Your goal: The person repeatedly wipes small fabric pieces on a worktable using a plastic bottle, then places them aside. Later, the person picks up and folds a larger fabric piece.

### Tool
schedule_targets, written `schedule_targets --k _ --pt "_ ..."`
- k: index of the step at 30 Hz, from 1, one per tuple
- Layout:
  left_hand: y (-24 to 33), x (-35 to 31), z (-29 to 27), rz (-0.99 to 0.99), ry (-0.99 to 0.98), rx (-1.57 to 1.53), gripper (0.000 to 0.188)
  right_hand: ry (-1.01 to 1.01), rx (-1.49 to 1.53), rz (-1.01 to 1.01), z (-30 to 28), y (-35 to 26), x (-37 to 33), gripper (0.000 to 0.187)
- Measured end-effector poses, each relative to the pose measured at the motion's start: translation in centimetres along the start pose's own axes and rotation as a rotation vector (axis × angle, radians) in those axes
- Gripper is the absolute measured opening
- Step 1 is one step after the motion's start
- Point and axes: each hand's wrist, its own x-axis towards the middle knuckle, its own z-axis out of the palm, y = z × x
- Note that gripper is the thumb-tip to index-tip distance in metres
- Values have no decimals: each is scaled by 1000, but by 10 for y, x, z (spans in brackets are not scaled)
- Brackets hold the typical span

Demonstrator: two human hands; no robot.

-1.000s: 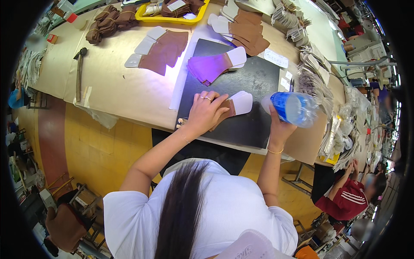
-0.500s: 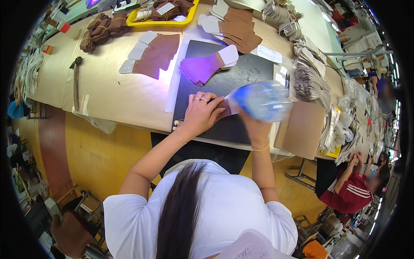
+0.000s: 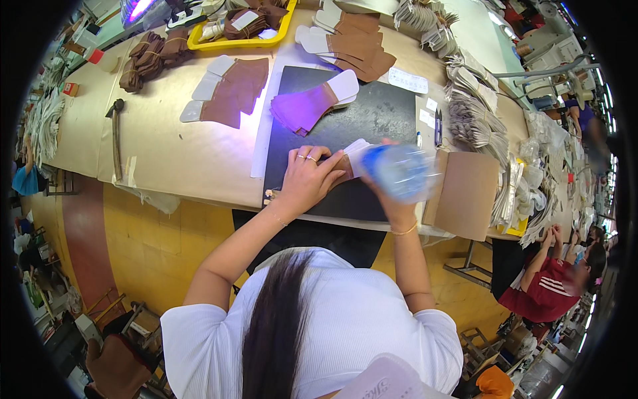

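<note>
The workroom's yellow floor runs up to a long, brown-papered table. By its near edge, on a flat black board, lies a small stack of brown fabric pieces with white, rounded ends. The left hand presses on its brown part; whether those fingers pinch it, I can't tell. The right hand has its fingers wrapped round a clear plastic bottle with a blue label, blurred. A second ago that bottle was well off to the right; now it overlaps the white ends from here, so both hands appear busy at one stack, though contact is unclear. Beyond the left hand, a purple-lit fan of similar pieces limits reach; on the right, a folded brown cardboard sheet sits near the bottle, narrowing sideways swing.
</note>
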Motion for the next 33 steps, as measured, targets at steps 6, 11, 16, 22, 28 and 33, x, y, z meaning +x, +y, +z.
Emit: schedule_targets --k 6,11,16,22,28,33 --pt "8 1 -7 12 22 35 38 438 323 369 -23 32 5 60" --pt "13 3 -6 49 50 22 34 457 418 337 -25 22 4 71" --pt "18 6 -7 47 72 -38 25 499 551 391 -37 15 5 68" --pt "21 9 -26 -101 -146 -199 16 554 570 407 -47 21 1 66" --pt "-11 16 -69 -613 -312 -874 24 600 609 473 -45 31 -7 60" --pt "-51 9 -90 -836 -6 -1485 39 550 558 452 -43 33 -8 56"
